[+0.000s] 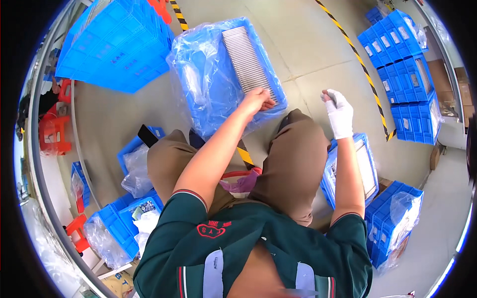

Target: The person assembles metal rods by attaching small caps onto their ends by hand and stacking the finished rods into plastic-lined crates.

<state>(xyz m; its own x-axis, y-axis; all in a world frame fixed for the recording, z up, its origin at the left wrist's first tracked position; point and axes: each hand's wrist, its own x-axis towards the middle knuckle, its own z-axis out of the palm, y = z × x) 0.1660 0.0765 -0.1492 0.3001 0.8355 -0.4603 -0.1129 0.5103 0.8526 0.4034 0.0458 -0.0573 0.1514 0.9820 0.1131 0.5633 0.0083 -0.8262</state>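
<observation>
My left hand (258,101), bare, is over the near end of a row of thin, light metal-looking pieces (243,57). Its fingers are curled together, and whatever is between them is hidden. The row is packed tightly along the right side of a blue plastic crate (271,62) lined with clear plastic film (191,82). To the right of that crate, apart from it, my right hand (340,111) is raised in a white glove with bare fingertips. Its thumb and fingers are bent closely together; anything they hold is too small to make out.
A blue crate stack (124,47) stands at the far left, another (410,74) at the far right. Beside my right leg is a crate of pale pieces (365,169); more crates (392,223) stand behind it. Red stools (54,134) are at left. Striped tape (365,72) marks the floor.
</observation>
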